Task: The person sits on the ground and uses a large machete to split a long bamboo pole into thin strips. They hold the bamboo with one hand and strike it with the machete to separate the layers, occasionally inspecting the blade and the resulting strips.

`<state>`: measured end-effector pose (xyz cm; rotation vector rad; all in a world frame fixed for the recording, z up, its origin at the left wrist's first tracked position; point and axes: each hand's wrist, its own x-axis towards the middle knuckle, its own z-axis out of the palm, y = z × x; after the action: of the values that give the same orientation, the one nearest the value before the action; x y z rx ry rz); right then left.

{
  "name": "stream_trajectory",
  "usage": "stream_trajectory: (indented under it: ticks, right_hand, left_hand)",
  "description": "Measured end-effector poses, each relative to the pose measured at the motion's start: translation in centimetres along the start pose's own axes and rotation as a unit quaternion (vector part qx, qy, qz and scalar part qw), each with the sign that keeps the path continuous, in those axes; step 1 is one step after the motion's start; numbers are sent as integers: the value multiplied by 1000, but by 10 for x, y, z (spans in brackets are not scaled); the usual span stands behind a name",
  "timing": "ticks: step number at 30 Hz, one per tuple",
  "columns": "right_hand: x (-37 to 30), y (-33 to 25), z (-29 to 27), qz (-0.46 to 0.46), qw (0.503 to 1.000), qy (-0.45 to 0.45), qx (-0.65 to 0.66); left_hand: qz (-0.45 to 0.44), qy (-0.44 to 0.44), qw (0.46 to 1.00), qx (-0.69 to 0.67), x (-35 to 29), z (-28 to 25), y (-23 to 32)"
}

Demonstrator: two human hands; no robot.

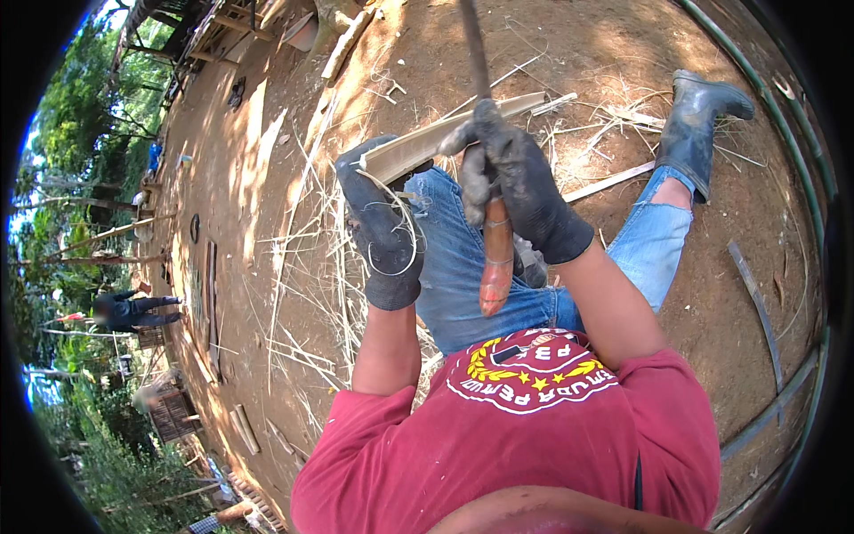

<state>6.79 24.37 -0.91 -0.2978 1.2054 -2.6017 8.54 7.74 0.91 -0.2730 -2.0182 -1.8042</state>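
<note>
Seated on bare earth, you work a split bamboo strip (445,138) across your knee: your gloved left hand (384,233) is wrapped over the strip's near end, fingers curled tight around it, a thin shaving looping off just below that grip. Your gloved right hand (520,187) is closed in a fist high on the knife (492,240), so the reddish wooden handle hangs out beneath the grip toward your lap and the dark blade rises above it, out past the strip. The strip runs from the left grip away beyond the right one; it looks light, stiff along its length yet springy, with split edges that are likely sharp, so gloves and a hold close to the cut seem wise. The knife looks top-heavy with the grip this far up; a hold lower on the handle would likely give more swing, this one more control. Shavings (307,258) litter the ground outside your left grip; a rubber boot (696,125) lies beyond the right.
</note>
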Motion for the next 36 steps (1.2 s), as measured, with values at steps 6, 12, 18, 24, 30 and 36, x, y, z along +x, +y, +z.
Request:
stream_trajectory:
  ticks: [6, 12, 18, 24, 30, 36]
  right_hand:
    - [8, 3, -76, -4, 974, 228, 12]
    - [23, 19, -113, 3, 953, 301, -33]
    - [53, 85, -161, 133, 936, 324, 20]
    - [81, 122, -174, 170, 941, 287, 53]
    - [77, 73, -113, 150, 967, 203, -20]
    - [62, 42, -80, 124, 975, 165, -81]
  left_hand:
    - [43, 1, 999, 29, 34, 5, 15]
    - [86, 37, 992, 79, 64, 20, 16]
    - [348, 53, 741, 571, 44, -33, -13]
    - [391, 71, 660, 637, 45, -29, -13]
    - [269, 81, 940, 193, 38, -26, -26]
    - [335, 77, 740, 578, 35, -15, -12]
